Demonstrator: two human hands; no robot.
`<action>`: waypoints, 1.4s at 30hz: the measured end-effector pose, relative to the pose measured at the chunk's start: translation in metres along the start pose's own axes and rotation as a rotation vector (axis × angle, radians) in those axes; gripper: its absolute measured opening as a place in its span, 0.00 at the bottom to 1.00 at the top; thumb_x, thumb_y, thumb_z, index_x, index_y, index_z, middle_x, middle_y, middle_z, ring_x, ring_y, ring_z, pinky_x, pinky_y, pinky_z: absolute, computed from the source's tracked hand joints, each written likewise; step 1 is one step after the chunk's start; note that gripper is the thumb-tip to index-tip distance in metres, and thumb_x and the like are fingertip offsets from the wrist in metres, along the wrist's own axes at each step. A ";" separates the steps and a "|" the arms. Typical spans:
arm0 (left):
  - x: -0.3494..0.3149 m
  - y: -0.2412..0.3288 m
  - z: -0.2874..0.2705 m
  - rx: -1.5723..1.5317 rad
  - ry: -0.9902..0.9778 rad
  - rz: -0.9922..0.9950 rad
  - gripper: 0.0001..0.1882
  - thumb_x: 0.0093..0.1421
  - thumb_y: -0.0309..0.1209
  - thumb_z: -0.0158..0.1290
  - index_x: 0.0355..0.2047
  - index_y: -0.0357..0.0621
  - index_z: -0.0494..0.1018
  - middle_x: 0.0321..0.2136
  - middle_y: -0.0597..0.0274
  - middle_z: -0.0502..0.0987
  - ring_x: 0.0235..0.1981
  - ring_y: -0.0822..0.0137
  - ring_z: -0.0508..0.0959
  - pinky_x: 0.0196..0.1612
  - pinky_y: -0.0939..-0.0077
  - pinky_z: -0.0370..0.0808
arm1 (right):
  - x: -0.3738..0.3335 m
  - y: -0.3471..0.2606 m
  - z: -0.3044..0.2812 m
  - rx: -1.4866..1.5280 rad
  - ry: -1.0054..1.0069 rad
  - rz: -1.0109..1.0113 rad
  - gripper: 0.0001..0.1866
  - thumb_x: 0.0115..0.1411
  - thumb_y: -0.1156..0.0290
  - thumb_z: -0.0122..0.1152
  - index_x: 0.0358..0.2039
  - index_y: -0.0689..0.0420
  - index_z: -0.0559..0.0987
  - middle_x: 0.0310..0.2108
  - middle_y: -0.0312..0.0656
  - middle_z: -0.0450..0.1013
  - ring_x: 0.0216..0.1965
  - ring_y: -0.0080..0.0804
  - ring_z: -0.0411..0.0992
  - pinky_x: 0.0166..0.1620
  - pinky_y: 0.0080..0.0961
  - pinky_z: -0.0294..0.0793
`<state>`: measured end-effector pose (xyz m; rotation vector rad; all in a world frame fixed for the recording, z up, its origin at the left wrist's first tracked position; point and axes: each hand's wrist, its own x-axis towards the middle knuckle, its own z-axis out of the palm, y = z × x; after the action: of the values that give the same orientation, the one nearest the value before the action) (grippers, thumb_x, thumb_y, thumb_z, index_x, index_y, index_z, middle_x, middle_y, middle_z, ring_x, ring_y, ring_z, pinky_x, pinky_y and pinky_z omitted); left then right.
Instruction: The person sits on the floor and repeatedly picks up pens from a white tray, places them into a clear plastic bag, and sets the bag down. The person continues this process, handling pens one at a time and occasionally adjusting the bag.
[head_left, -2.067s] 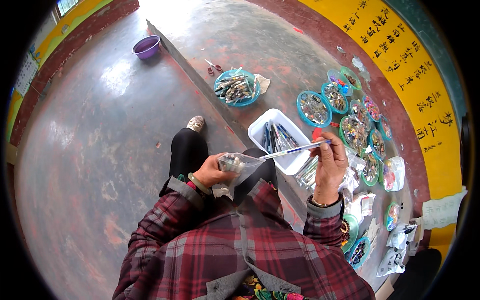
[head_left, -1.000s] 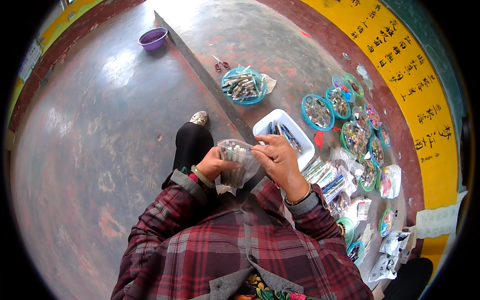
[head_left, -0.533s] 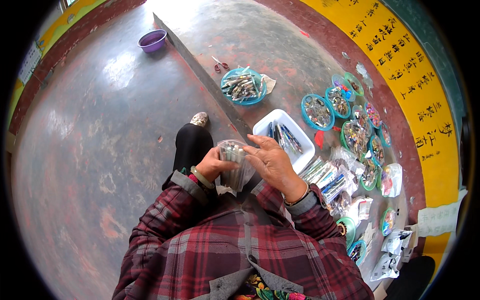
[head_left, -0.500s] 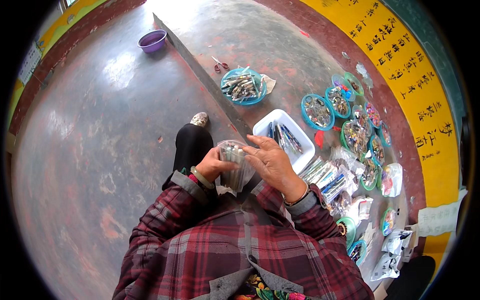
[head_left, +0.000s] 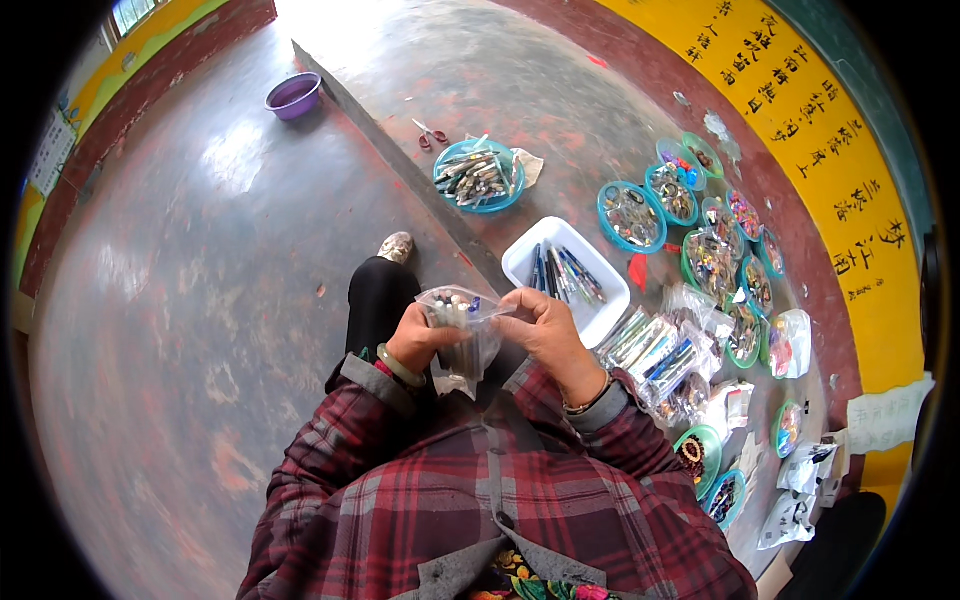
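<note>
A clear plastic bag (head_left: 468, 345) packed with upright pens is held in front of my lap, its mouth facing up. My left hand (head_left: 418, 338) is wrapped round the bag's left side, thumb across the front. At the bag's top right edge, my right hand (head_left: 545, 330) pinches the plastic rim between thumb and fingers. Just beyond my right hand sits a white plastic tub (head_left: 610, 312) with several loose pens (head_left: 570, 272) lying in it. A blue basket (head_left: 480, 207) heaped with pens stands further off.
Bags of pens (head_left: 645, 355) lie right of the tub. Several round baskets of small items, such as a blue one (head_left: 632, 245), line the right side. Red-handled scissors (head_left: 430, 136) and a purple basin (head_left: 294, 97) rest on the floor. A raised strip (head_left: 400, 160) crosses it.
My right hand has gone from lying over the bag's top to pinching its edge. The bag's mouth now spreads wider, with the pen ends showing. The view has shifted slightly.
</note>
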<state>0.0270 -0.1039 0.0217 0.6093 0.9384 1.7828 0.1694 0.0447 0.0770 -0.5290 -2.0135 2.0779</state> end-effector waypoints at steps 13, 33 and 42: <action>0.000 0.007 0.012 0.112 0.003 0.024 0.20 0.42 0.19 0.60 0.39 0.33 0.73 0.35 0.60 0.77 0.37 0.71 0.76 0.43 0.76 0.72 | -0.010 -0.007 0.008 -0.145 0.216 -0.286 0.06 0.54 0.74 0.64 0.28 0.63 0.77 0.24 0.36 0.73 0.29 0.18 0.69 0.33 0.17 0.68; 0.009 -0.008 -0.010 0.060 0.087 0.008 0.26 0.43 0.22 0.62 0.44 0.32 0.68 0.39 0.52 0.77 0.39 0.60 0.78 0.48 0.66 0.73 | 0.043 0.235 -0.173 -0.404 0.613 0.353 0.10 0.46 0.66 0.63 0.28 0.59 0.81 0.21 0.41 0.76 0.25 0.27 0.75 0.30 0.25 0.71; 0.015 -0.001 -0.003 0.061 0.122 -0.051 0.23 0.40 0.21 0.62 0.39 0.33 0.70 0.42 0.49 0.76 0.42 0.60 0.76 0.49 0.65 0.71 | 0.090 0.275 -0.182 -0.883 0.560 0.475 0.13 0.42 0.63 0.62 0.27 0.58 0.82 0.26 0.49 0.76 0.32 0.47 0.76 0.37 0.36 0.73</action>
<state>0.0199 -0.0905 0.0190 0.5150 1.0856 1.7664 0.1860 0.2331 -0.2082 -1.6362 -2.4597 0.8653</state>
